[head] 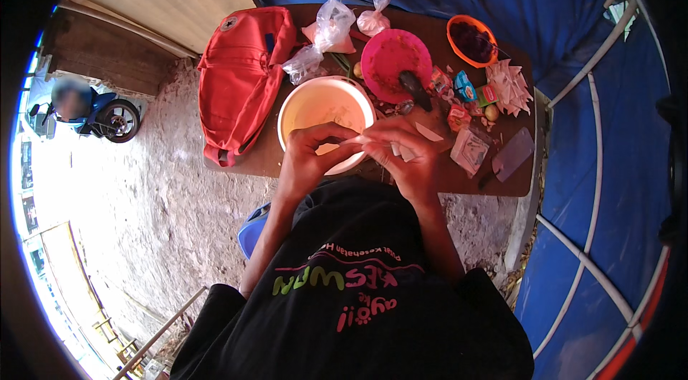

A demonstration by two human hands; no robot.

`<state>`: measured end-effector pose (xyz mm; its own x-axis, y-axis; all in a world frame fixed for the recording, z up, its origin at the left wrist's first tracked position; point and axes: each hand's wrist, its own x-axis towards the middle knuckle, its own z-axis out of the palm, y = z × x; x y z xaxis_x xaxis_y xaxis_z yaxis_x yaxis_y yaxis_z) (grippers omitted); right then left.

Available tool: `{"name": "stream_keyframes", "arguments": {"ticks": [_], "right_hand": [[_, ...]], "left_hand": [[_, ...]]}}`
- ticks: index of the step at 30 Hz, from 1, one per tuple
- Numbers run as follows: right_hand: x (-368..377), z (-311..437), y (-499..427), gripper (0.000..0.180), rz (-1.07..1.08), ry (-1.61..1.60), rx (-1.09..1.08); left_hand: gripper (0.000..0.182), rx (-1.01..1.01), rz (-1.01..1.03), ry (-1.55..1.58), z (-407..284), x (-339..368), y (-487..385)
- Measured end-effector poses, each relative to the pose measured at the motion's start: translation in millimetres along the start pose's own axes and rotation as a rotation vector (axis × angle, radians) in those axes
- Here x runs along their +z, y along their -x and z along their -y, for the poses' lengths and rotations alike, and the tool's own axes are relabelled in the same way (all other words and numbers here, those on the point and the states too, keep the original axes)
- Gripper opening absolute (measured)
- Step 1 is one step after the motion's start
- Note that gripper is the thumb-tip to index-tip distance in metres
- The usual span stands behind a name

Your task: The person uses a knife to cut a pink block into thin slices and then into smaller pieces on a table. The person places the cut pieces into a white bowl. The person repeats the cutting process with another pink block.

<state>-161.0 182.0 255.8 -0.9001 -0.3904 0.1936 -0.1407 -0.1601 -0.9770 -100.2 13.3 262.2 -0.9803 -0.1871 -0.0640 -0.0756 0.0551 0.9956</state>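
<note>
My left hand point(322, 146) and my right hand point(402, 151) meet at the fingertips in front of my chest. Between them they pinch a small pale piece point(356, 140), too blurred to name. Directly under the left hand stands a round cream plastic basin point(301, 103), its near side partly covered by my fingers. White bits point(403, 153) show by my right palm; whether they lie in it or below it, I cannot tell. Beyond the right hand, a pink plastic bowl point(395, 47) with reddish smears holds the end of a dark pestle-like tool point(413, 89).
A red backpack point(242, 79) lies on the brown table point(505, 125) at left, beside knotted plastic bags point(334, 23). To the right are an orange bowl point(450, 42) of dark contents, small packets point(464, 86) and a cleaver-like blade point(513, 154). Blue tarpaulin point(570, 160) hangs at right.
</note>
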Motion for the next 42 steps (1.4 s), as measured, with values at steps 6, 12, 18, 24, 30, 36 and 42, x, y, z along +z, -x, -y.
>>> {"name": "stream_keyframes", "arguments": {"ticks": [6, 12, 18, 24, 30, 36, 42], "right_hand": [[-4, -1, 2, 0.015, 0.093, 0.063, 0.014], [-5, 0, 6, 0.017, 0.075, -0.008, 0.106], [-5, -4, 8, 0.019, -0.014, -0.04, 0.177], [-7, -10, 7, 0.017, -0.066, -0.088, 0.2], [-12, -10, 8, 0.017, -0.053, -0.117, 0.213], [-4, -3, 5, 0.023, -0.002, -0.171, 0.196], [-8, 2, 3, 0.03, 0.079, 0.059, 0.01]], "left_hand": [[0.019, -0.05, 0.012, -0.008, 4, -4, 2], [0.019, -0.097, 0.03, 0.074, 2, -4, 3], [0.017, -0.084, 0.089, 0.042, 0, -3, 2], [0.016, -0.126, 0.102, 0.058, 1, -2, 0], [0.019, -0.087, 0.158, 0.032, -1, -2, -2], [0.02, -0.13, 0.158, 0.242, 0, 2, -5], [0.019, -0.151, 0.156, 0.284, 1, 1, -6]]}}
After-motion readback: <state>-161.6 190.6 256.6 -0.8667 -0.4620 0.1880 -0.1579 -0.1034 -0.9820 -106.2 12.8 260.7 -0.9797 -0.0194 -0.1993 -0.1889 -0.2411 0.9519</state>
